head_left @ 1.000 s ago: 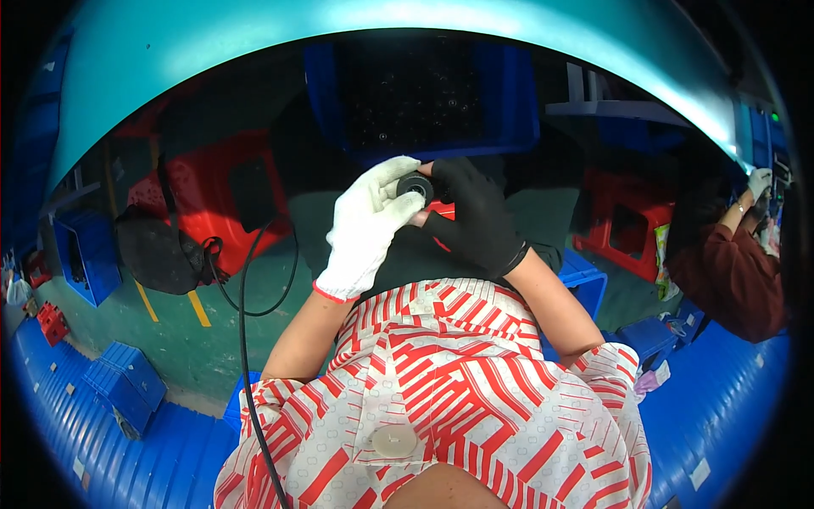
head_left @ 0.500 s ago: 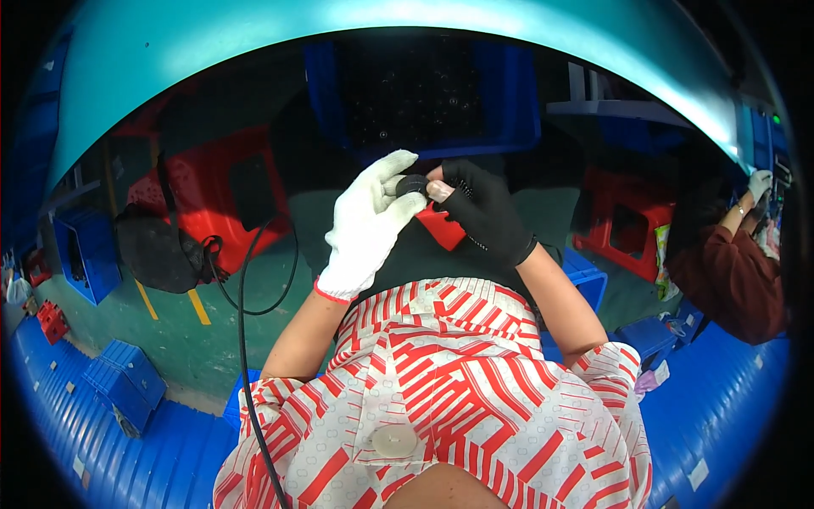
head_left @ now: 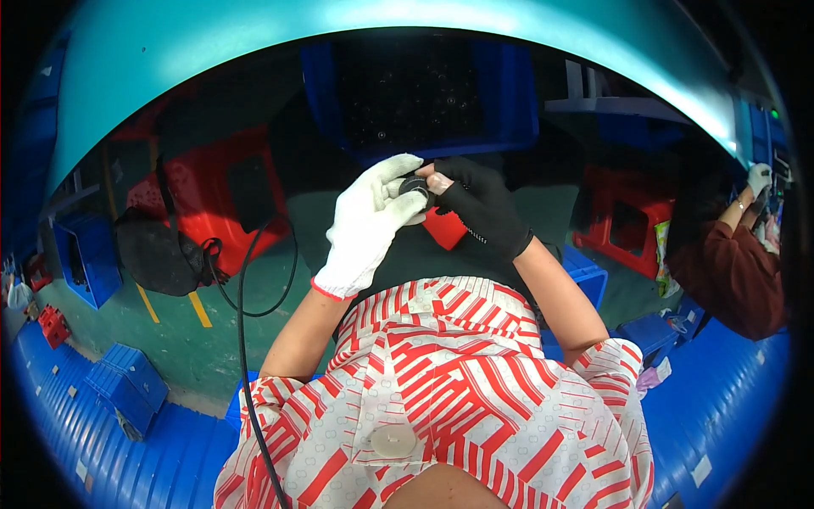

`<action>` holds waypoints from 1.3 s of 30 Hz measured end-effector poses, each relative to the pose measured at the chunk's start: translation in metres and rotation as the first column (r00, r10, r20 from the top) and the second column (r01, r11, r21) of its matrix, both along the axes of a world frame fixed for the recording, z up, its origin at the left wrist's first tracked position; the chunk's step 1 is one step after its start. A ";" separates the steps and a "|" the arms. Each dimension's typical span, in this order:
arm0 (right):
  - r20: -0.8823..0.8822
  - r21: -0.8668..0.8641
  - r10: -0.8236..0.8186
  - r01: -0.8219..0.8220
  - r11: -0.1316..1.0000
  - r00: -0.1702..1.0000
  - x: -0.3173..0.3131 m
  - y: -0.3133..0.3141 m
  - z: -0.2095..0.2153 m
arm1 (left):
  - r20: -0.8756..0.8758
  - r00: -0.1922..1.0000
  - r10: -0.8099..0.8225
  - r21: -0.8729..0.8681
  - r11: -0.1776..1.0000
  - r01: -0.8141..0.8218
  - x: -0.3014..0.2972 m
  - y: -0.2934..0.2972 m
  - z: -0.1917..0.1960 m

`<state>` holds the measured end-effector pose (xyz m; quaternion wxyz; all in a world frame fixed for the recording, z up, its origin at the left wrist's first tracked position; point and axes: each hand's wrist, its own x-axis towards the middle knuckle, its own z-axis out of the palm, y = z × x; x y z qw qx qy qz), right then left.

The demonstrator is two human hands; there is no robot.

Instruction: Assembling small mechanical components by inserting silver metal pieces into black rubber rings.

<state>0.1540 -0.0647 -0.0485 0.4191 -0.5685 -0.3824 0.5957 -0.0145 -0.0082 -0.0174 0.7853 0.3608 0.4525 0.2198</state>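
A small round black part point(head_left: 413, 186) is held between my two hands, above my lap. My left hand point(head_left: 370, 219), in a white knit glove, grips it between thumb and fingers. In a black glove with bare fingertips, my right hand point(head_left: 480, 206) pinches the part's right edge with thumb and forefinger. What exact kind of part it is cannot be made out. Beyond the hands sits a blue bin point(head_left: 513, 140) with many small dark, shiny pieces inside.
A teal table edge point(head_left: 407, 17) arches across the top. Red stools point(head_left: 203, 191) stand left and right, a black bag point(head_left: 153, 250) by the left one. A black cable point(head_left: 244, 339) runs down my left side. Another person point(head_left: 738, 263) works at far right.
The round black part has turned in my left hand, so its face shows more. My right fingertips have shifted slightly on its edge.
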 end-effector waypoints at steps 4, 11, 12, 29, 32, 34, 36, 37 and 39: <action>0.146 0.172 -0.094 0.069 0.983 0.985 0.000 -0.003 0.004 | 0.082 0.994 0.076 -0.055 0.996 -0.071 -0.004 -0.001 -0.012; 0.521 0.315 0.006 -0.199 0.928 0.854 -0.008 -0.002 0.011 | 0.173 0.972 0.159 -0.144 0.980 -0.135 -0.004 -0.006 -0.022; 0.489 0.300 0.014 -0.184 0.936 0.872 -0.007 -0.001 0.010 | 0.173 0.972 0.158 -0.143 0.981 -0.134 -0.004 -0.006 -0.022; 0.369 0.321 -0.031 -0.096 0.942 0.929 -0.009 0.000 0.005 | 0.325 0.923 0.204 -0.168 0.973 -0.156 -0.004 -0.008 -0.031; 0.410 0.343 -0.056 -0.097 0.934 0.910 -0.007 0.001 0.007 | 0.310 0.935 0.172 -0.185 0.976 -0.118 -0.003 -0.006 -0.027; 0.462 0.353 -0.056 -0.126 0.927 0.885 -0.007 0.002 0.011 | 0.215 0.962 0.169 -0.128 0.981 -0.144 0.000 -0.008 -0.024; 0.788 0.356 -0.086 -0.338 0.871 0.609 -0.008 0.004 0.017 | 0.116 0.978 0.173 -0.069 0.984 -0.166 0.000 -0.008 -0.022; 0.788 0.356 -0.086 -0.337 0.872 0.609 -0.011 0.005 0.016 | 0.112 0.989 0.093 -0.037 0.995 -0.090 0.000 -0.008 -0.020; 0.781 0.375 -0.080 -0.362 0.853 0.619 -0.016 0.005 0.014 | 0.151 0.987 -0.048 -0.063 0.996 0.058 -0.002 -0.005 -0.023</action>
